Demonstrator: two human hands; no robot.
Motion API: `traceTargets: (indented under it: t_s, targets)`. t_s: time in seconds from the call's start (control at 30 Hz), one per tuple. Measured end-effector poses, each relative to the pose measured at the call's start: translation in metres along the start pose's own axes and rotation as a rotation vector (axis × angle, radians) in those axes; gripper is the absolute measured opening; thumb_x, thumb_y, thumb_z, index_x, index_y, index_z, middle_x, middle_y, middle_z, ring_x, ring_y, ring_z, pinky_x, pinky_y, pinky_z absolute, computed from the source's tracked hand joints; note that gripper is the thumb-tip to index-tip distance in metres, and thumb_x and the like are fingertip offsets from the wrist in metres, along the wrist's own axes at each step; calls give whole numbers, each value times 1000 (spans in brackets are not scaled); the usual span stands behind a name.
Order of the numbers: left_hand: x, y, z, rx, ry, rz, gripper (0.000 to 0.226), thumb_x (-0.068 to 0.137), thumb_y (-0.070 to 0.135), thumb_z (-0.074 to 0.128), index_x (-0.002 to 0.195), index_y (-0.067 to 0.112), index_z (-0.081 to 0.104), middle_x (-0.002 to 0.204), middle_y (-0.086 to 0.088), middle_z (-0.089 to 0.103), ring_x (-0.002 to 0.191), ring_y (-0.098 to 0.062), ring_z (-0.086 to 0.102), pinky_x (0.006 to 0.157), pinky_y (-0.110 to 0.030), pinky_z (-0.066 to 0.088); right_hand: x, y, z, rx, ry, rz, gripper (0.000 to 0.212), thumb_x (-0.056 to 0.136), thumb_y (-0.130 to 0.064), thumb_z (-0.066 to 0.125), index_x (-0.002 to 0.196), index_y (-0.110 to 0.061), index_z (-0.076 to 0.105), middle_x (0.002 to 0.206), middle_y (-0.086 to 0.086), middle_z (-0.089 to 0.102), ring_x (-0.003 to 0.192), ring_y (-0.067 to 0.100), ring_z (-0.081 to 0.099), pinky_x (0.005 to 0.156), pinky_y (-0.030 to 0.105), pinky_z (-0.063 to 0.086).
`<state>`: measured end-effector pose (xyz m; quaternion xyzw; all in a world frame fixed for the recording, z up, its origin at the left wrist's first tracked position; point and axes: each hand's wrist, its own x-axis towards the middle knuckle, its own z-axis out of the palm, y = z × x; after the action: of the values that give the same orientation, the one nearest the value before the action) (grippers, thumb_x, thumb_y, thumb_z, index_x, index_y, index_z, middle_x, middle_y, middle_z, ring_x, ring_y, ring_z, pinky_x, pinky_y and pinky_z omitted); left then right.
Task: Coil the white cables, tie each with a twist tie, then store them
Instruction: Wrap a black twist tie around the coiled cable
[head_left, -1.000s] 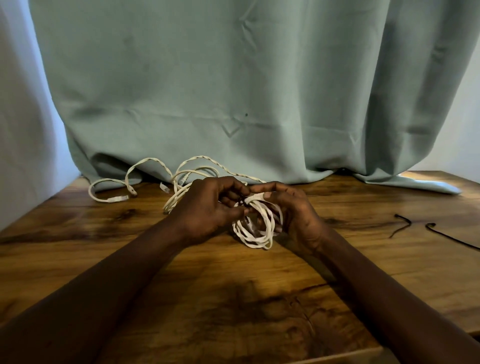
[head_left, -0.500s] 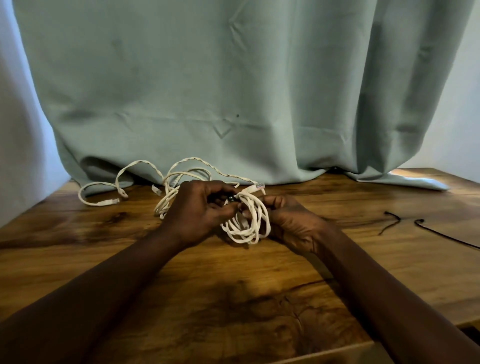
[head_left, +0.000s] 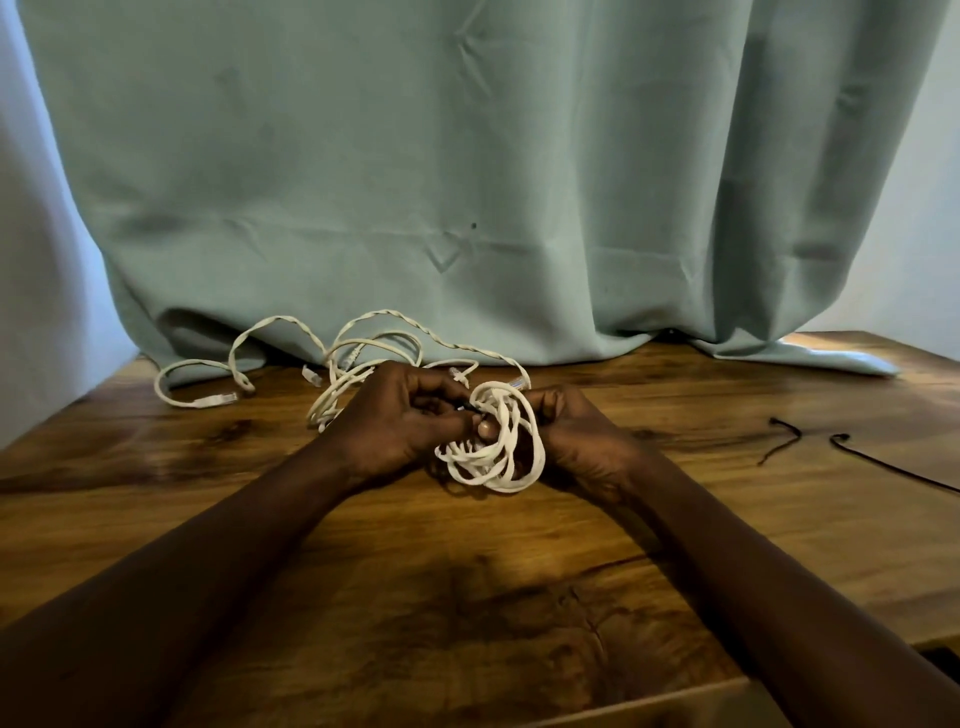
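Note:
A coiled white cable hangs between both hands just above the wooden table. My right hand grips the coil's right side. My left hand has its fingers curled at the coil's top left, pinching a thin black twist tie against the loops. More white cables lie loose and tangled on the table behind my left hand, their plugs showing. Two black twist ties lie on the table at the right.
A pale green curtain hangs across the back and bunches on the table's far edge. The table's near edge runs along the bottom right.
The coil has dropped slightly and turned between my hands. My left fingers have shifted on the black tie at its top.

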<state>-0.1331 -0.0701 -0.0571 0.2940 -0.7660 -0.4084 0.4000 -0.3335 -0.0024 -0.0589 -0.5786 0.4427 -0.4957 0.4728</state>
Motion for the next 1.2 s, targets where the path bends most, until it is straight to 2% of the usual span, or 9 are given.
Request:
traceTargets:
  t_s: [0.17, 0.33, 0.57, 0.73, 0.83, 0.93, 1.03, 1.1, 1.2]
  targets:
    - [0, -1, 4, 46, 84, 16, 16, 82, 13, 88, 96, 14, 79, 78, -11, 78, 69, -18, 74, 65, -36, 59, 0, 2, 4, 13, 0, -33, 33, 78, 8, 79, 111, 10, 72, 105, 25, 76, 91, 32, 73, 82, 40, 62]
    - [2, -1, 6, 13, 127, 14, 27, 73, 31, 92, 92, 17, 78, 80, -11, 78, 77, -34, 76, 72, -49, 61, 2, 3, 3, 132, 39, -59, 45, 68, 0, 84, 112, 2, 75, 108, 22, 76, 93, 30, 74, 83, 39, 62]
    - [-1, 5, 1, -133, -49, -127, 28, 80, 9, 86, 105, 2, 74, 92, -25, 77, 86, -38, 75, 86, -56, 58, 6, 9, 2, -22, 151, -146, 43, 70, -2, 90, 110, 2, 75, 106, 23, 76, 100, 45, 72, 92, 62, 58]
    - [-3, 10, 4, -251, -109, -141, 43, 70, 13, 89, 108, -1, 73, 102, -30, 75, 101, -54, 71, 94, -74, 51, 2, 6, 0, -63, 158, -264, 35, 75, 7, 86, 108, 5, 73, 102, 20, 77, 92, 30, 75, 80, 42, 60]
    - [-2, 11, 3, -286, -125, -142, 44, 69, 11, 89, 107, -4, 72, 105, -35, 71, 101, -58, 69, 93, -79, 47, 0, 6, 0, -68, 159, -318, 37, 77, 11, 82, 111, 9, 70, 106, 24, 75, 95, 32, 74, 82, 39, 60]
    - [-3, 12, 2, -328, -149, -128, 42, 72, 5, 85, 111, -1, 72, 110, -35, 71, 100, -48, 72, 94, -70, 51, 2, 6, 1, -14, 152, -345, 38, 76, 13, 81, 112, 14, 67, 108, 32, 71, 94, 34, 72, 81, 37, 60]
    - [-6, 13, 6, -370, -229, -124, 48, 78, -4, 81, 124, 4, 70, 120, -26, 72, 112, -41, 71, 97, -54, 58, 4, 6, -1, 36, 94, -370, 49, 73, 1, 86, 116, 12, 66, 115, 31, 71, 107, 46, 70, 92, 49, 59]
    - [-7, 14, 9, -361, -265, -117, 48, 79, -4, 79, 126, 1, 69, 122, -22, 73, 115, -39, 71, 98, -48, 59, 4, 6, -3, 36, 84, -355, 47, 72, 1, 84, 116, 7, 68, 112, 27, 73, 104, 40, 72, 90, 47, 60]
    - [-8, 16, 7, -387, -278, -153, 47, 75, 0, 78, 122, -2, 71, 119, -22, 75, 111, -36, 73, 93, -41, 61, 4, 4, -3, 79, 110, -258, 45, 68, 2, 86, 110, -1, 72, 97, 19, 78, 84, 26, 76, 75, 35, 62]
